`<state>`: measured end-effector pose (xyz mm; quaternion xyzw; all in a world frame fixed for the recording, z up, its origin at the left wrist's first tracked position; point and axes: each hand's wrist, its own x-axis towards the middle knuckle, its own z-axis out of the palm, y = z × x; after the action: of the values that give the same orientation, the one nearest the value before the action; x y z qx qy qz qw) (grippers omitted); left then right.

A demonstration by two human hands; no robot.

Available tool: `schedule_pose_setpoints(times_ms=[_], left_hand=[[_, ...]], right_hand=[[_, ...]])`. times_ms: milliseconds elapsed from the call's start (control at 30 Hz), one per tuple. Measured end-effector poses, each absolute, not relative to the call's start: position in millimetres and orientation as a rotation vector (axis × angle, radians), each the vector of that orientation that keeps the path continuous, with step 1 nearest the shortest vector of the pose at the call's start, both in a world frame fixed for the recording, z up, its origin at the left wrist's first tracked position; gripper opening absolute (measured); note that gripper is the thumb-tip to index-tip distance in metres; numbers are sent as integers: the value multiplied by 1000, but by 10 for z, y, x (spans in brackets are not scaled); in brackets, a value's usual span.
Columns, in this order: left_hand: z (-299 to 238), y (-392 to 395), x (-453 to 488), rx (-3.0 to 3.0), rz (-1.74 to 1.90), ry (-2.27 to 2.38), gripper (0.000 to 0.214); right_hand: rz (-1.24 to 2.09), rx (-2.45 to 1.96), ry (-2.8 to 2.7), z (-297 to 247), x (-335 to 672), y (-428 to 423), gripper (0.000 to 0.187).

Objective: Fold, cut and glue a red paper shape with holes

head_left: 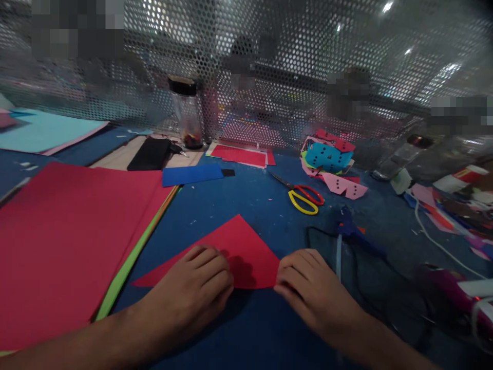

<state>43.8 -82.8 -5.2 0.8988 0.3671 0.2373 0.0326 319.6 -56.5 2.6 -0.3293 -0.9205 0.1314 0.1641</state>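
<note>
A red paper folded into a triangle [239, 246] lies on the blue table [246, 205] in front of me. My left hand [192, 288] rests on its lower edge, fingers curled and pressed down on the paper. My right hand [311, 288] touches the triangle's right corner with bent fingertips pinching at the edge.
A stack of red sheets over green ones [73, 241] fills the left. Yellow and red scissors [304, 198], a blue glue gun [352, 231] with black cable, a blue strip [191, 174], a black phone [149, 154], a jar [187, 113] and paper scraps [331, 159] lie beyond. A perforated metal screen stands behind.
</note>
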Motion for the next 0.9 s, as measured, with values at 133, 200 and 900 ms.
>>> schedule_pose_setpoints(times_ms=[133, 200, 900], left_hand=[[-7, -804, 392, 2863, 630, 1107, 17], [54, -750, 368, 2874, 577, 1071, 15], [0, -314, 334, 2641, 705, 1047, 16]], right_hand=[[364, -896, -2637, 56, 3191, -545, 3], [327, -865, -2630, 60, 3195, -537, 6], [237, -1014, -2724, 148, 2983, -336, 12]])
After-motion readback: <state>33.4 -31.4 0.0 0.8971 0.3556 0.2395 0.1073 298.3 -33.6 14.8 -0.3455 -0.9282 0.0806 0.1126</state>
